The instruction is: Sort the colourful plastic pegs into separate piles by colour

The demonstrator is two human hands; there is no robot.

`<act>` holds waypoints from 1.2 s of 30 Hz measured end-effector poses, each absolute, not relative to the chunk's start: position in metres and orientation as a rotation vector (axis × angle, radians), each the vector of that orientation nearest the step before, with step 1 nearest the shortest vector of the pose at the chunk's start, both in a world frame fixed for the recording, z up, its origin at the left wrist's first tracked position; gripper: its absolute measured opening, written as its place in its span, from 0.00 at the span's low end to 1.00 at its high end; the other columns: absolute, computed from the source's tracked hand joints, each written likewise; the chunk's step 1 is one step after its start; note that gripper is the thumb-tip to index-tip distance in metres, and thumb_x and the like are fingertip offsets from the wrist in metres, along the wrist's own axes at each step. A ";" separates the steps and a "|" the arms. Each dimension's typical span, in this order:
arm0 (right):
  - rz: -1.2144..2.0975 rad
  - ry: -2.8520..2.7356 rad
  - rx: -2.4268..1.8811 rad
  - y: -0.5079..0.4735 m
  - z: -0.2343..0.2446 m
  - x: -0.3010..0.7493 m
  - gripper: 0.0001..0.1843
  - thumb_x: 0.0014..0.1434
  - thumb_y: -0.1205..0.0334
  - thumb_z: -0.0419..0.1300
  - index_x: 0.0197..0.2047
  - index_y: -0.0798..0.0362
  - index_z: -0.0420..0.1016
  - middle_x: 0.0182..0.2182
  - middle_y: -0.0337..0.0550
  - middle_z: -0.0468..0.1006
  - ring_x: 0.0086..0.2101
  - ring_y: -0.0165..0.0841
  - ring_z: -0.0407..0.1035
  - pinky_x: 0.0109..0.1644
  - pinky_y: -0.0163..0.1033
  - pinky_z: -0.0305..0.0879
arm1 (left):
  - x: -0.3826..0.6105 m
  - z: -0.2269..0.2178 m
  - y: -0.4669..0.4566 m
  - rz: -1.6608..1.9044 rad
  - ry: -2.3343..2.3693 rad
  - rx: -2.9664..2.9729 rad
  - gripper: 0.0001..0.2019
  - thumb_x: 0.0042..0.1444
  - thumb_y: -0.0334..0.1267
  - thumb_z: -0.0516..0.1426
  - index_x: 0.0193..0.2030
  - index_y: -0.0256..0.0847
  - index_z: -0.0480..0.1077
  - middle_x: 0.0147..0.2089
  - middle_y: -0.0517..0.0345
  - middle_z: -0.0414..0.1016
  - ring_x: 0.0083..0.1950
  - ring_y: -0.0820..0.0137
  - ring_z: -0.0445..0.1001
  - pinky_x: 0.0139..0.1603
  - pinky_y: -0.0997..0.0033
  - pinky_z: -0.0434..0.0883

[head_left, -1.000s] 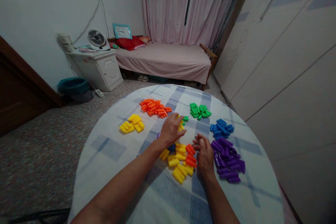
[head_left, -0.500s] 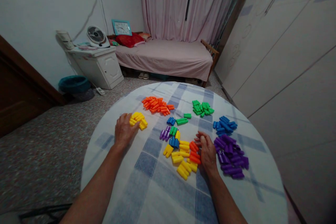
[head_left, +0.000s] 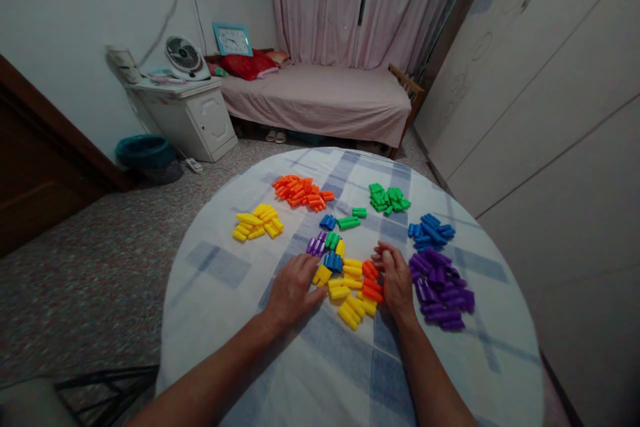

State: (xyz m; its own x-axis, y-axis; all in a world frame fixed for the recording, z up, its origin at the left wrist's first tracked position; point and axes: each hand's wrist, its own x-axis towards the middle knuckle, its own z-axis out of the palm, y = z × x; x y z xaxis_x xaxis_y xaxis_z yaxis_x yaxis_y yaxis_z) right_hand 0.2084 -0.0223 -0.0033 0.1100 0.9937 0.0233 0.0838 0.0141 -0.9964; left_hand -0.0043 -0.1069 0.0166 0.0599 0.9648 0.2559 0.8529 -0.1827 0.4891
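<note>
A pink-covered bed (head_left: 320,93) stands at 12 o'clock before nearly closed pink curtains (head_left: 320,7) in a dimly lit room, a pale wardrobe (head_left: 510,93) rising at 2 o'clock. At 10 o'clock, a fan (head_left: 184,53) sits on a white cabinet (head_left: 213,123) near the pale wall (head_left: 100,0); a teal-lined bin (head_left: 145,152) and dark brown woodwork (head_left: 40,160) stand toward 9, with speckled floor (head_left: 90,280) spreading at 8.
</note>
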 end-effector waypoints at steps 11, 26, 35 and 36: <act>1.050 -1.244 -1.318 -0.021 -0.008 0.211 0.20 0.58 0.47 0.51 0.46 0.51 0.71 0.39 0.46 0.76 0.32 0.34 0.70 0.33 0.39 0.66 | -0.019 0.018 -0.100 0.944 2.016 2.163 0.17 0.53 0.35 0.55 0.51 0.40 0.66 0.44 0.52 0.74 0.46 0.64 0.70 0.49 0.63 0.68; 1.053 -1.248 -1.302 -0.023 -0.003 0.208 0.19 0.58 0.48 0.52 0.45 0.51 0.71 0.39 0.45 0.75 0.33 0.34 0.69 0.35 0.39 0.66 | -0.097 0.019 -0.087 0.767 2.607 2.102 0.15 0.55 0.34 0.52 0.50 0.38 0.67 0.50 0.45 0.68 0.50 0.57 0.66 0.51 0.57 0.65; 1.055 -1.235 -1.288 -0.022 -0.003 0.209 0.20 0.57 0.47 0.53 0.45 0.52 0.72 0.38 0.45 0.76 0.32 0.33 0.69 0.35 0.39 0.66 | 0.000 0.035 -0.104 0.735 1.414 2.416 0.14 0.55 0.38 0.56 0.49 0.42 0.68 0.49 0.51 0.71 0.49 0.64 0.69 0.49 0.65 0.68; 1.056 -1.232 -1.289 -0.022 -0.003 0.209 0.20 0.56 0.47 0.53 0.45 0.52 0.72 0.38 0.46 0.76 0.32 0.33 0.69 0.35 0.39 0.66 | 0.008 0.032 -0.104 0.694 1.382 2.428 0.14 0.54 0.38 0.56 0.49 0.42 0.68 0.49 0.50 0.71 0.49 0.64 0.69 0.48 0.64 0.68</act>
